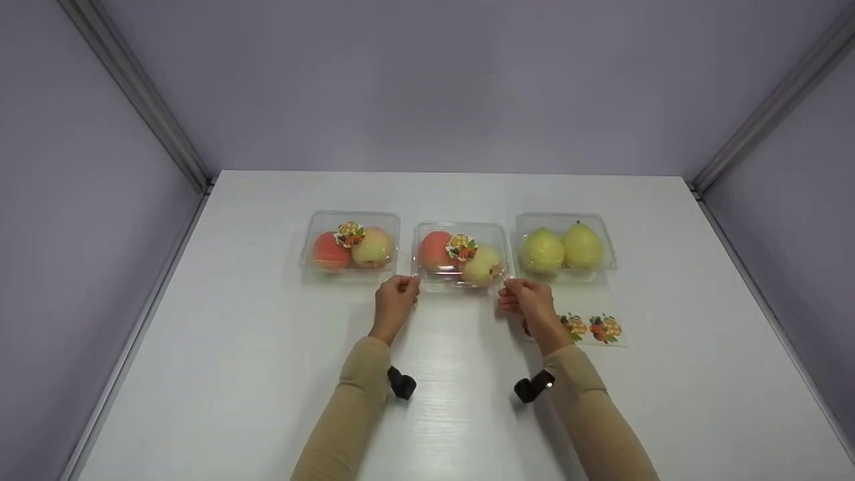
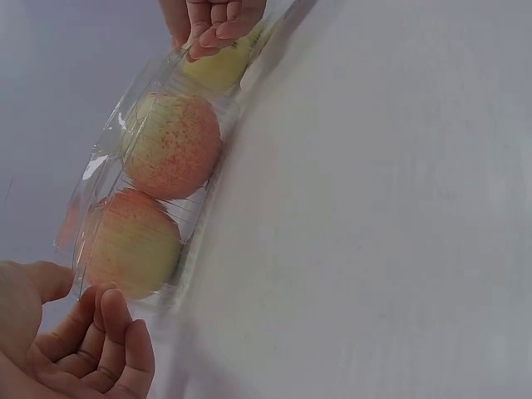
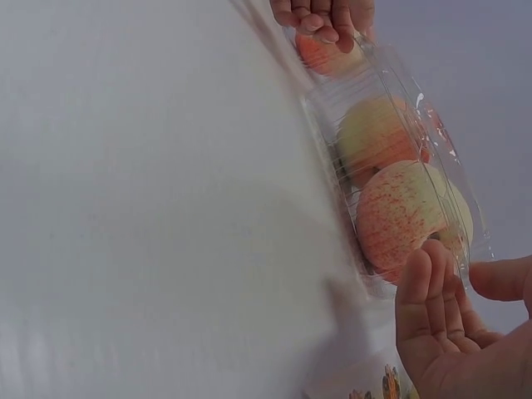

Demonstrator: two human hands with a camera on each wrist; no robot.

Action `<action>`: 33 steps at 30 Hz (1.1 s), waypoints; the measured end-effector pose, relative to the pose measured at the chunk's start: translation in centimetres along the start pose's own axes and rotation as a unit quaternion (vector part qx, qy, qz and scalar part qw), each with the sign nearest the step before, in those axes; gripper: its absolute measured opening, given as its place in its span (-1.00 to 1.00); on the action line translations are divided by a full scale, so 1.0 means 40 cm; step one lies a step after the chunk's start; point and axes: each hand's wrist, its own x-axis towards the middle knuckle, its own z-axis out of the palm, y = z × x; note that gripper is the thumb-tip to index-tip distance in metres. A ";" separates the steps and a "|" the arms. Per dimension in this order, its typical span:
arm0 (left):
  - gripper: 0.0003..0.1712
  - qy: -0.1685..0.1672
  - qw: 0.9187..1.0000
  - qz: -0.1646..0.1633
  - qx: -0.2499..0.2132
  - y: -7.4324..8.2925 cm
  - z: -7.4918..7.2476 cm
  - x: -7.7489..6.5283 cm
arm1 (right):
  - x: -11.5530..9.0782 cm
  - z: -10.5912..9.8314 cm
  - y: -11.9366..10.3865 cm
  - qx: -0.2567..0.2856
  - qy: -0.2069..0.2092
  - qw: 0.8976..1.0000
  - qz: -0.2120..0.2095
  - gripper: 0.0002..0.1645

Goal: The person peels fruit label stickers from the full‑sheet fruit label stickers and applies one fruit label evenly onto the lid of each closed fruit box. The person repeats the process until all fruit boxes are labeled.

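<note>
In the head view a clear plastic clamshell box [image 1: 491, 235] sits in the middle of the table with a red apple [image 1: 433, 252] and a paler apple [image 1: 482, 266] inside. A fruit-picture sticker [image 1: 461, 247] is on its lid. My left hand [image 1: 395, 304] pinches the box's rim at the near left corner between thumb and fingers. At the near right corner, my right hand [image 1: 532, 306] pinches the rim in the same way. Both wrist views show the thumbs above and the curled fingers below the box's edge.
To the left stands another clear box [image 1: 322, 222] with two apples and a sticker. A third box [image 1: 528, 222] at the right holds two yellow-green pears and shows no sticker. A sheet of fruit stickers [image 1: 606, 329] lies partly under my right forearm. Walls enclose the white table [image 1: 220, 374].
</note>
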 end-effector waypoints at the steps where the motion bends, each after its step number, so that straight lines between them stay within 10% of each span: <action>1: -0.71 0.000 1.000 -0.004 -0.002 0.001 0.000 0.001 | 0.002 0.002 -0.001 0.001 0.001 1.000 0.002 -0.57; 33: -0.68 0.019 0.999 -0.041 -0.013 0.020 0.032 0.046 | 0.043 0.013 -0.028 0.000 0.020 1.000 0.016 -0.54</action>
